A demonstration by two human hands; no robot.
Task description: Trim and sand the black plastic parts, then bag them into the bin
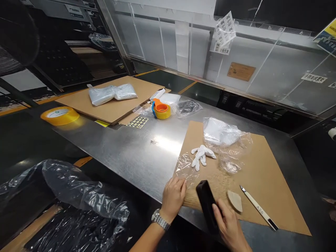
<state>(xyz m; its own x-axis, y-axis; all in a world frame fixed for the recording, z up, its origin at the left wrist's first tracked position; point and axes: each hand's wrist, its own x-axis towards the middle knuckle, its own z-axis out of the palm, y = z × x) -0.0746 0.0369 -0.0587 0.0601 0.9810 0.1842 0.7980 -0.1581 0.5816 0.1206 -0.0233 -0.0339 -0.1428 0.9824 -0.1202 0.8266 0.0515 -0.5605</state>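
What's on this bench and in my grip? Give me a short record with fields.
Surface: metal table
Left grip: curled at the near edge, beside clear film; whether it holds anything is unclear
Left wrist: metal-banded watch
Right grip: holding a black oblong object
On cardboard sheet: crumpled white gloves, slim white tool, tan piece with a curved edge
On cardboard stack: plastic-wrapped packs
Beside stack: yellow tape roll, orange-and-blue tape dispenser
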